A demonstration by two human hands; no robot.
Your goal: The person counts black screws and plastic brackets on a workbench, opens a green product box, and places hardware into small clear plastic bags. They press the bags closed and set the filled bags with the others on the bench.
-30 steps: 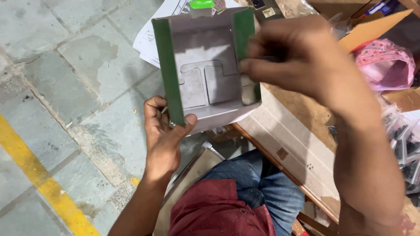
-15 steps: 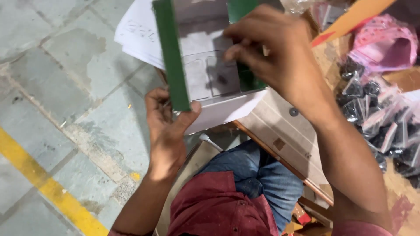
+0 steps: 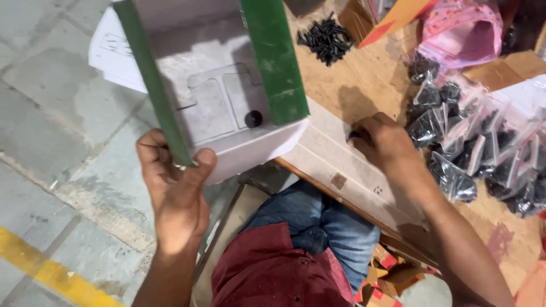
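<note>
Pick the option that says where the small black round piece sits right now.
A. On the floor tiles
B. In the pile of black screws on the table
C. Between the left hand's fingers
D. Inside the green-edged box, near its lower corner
D: the small black round piece lies on the grey inner floor of the green-edged box, which the left hand holds up by one green side.

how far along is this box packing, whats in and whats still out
Done: one small black part lies inside the open green-edged box. In hand: left hand holds the box; right hand reaches for the table. Left: bagged black parts and loose screws remain outside.
</note>
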